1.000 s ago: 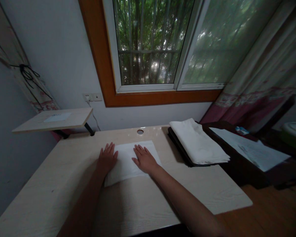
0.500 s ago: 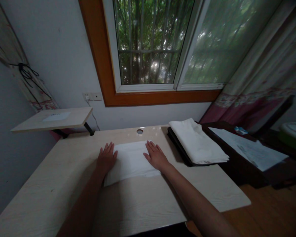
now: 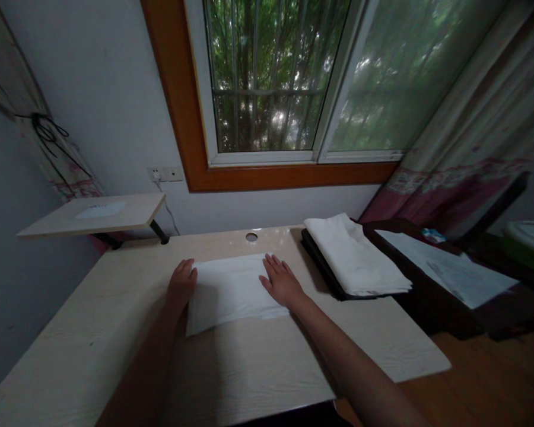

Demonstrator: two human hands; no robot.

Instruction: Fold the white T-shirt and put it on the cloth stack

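A folded white cloth (image 3: 231, 293) lies flat on the pale wooden desk, its lower left corner pointing towards me. My right hand (image 3: 283, 281) rests open on the cloth's upper right part, palm down with the fingers stretched out. At the cloth's left edge is my left hand (image 3: 181, 283); its thumb touches the edge and the fingers are slightly bent, not closed round anything I can see. To the right, a stack of folded white cloth (image 3: 353, 255) sits on top of a folded black cloth (image 3: 323, 267).
The desk (image 3: 98, 344) stands against the wall under a window. A small raised shelf (image 3: 137, 210) with a paper is at its back left. A round cable hole (image 3: 251, 237) lies behind the cloth. On the right, a dark surface bears a large paper sheet (image 3: 445, 267).
My left hand has slid left from the top of the cloth to its left edge, and its fingers have bent a little. My right hand and the cloth stay in place.
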